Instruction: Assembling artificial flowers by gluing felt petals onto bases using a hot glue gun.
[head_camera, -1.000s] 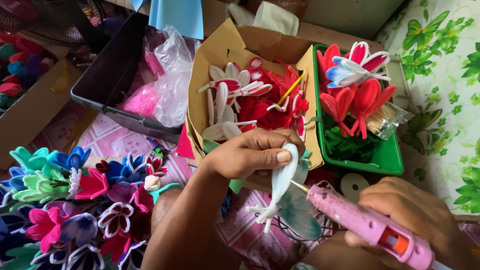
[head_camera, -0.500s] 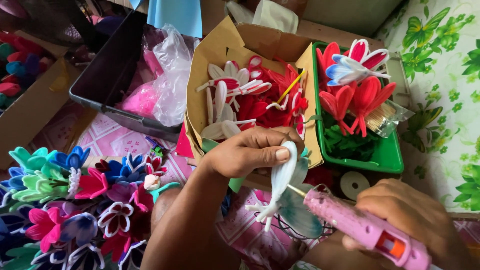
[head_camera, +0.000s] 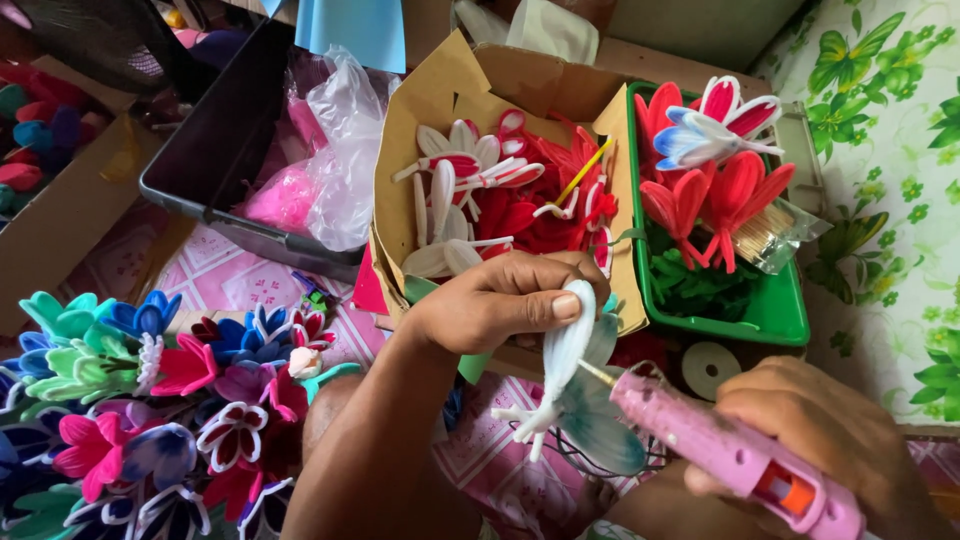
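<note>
1. My left hand (head_camera: 500, 300) is pinched shut on a white petal piece (head_camera: 562, 350), thumb on its rounded top, holding it upright over my lap.
2. My right hand (head_camera: 830, 440) is wrapped around a pink glue gun (head_camera: 730, 455); its nozzle touches the petal's side.
3. Room is tight: the cardboard box (head_camera: 420, 130) of red and white petals sits just behind my left hand, the green tray (head_camera: 790, 320) beside it.
4. Finished flowers (head_camera: 150, 400) crowd the lower left edge, near my left forearm.
5. The petal is long, white and smooth, with a pale teal leaf (head_camera: 600, 430) behind it and small white prongs at the bottom.
</note>
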